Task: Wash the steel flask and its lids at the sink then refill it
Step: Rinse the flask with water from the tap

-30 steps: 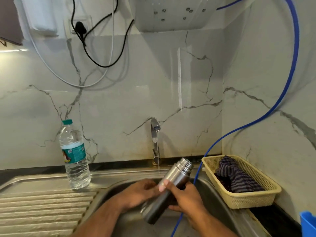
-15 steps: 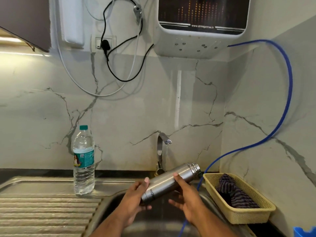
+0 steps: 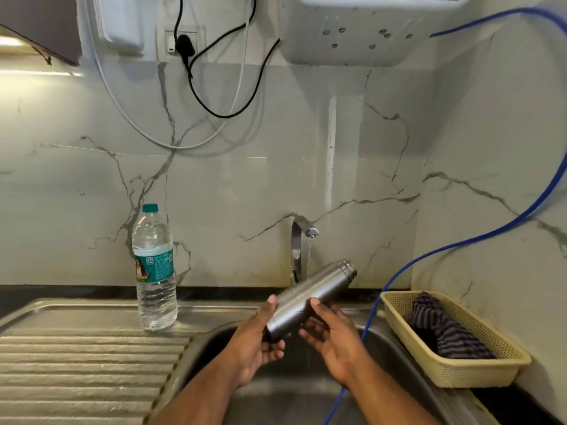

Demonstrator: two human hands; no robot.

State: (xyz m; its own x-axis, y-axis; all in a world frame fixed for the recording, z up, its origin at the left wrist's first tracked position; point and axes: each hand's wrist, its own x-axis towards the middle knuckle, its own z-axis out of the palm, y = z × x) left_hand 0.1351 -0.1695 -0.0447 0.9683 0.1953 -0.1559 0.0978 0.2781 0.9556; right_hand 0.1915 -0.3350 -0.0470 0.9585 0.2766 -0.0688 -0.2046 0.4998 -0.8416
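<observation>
My left hand (image 3: 254, 342) and right hand (image 3: 334, 342) grip the lidless silver steel flask (image 3: 310, 297) at the trickling tap (image 3: 302, 228). I judge rinsing is underway and the refill remains.

Lighting is adequate and mostly even. I note a warm strip light (image 3: 21, 46) under the cabinet at upper left, burnt out to white and casting a yellow band on the marble wall (image 3: 245, 179). A vertical glare streak stands on that wall above the tap (image 3: 302, 237). The steel flask (image 3: 310, 297) carries a soft highlight along its upper side. The sink basin (image 3: 306, 394) beneath it lies in shade. The upper corners are smeared, and the blue hose (image 3: 506, 14) blurs there. Straight edges bow toward the margins.
</observation>
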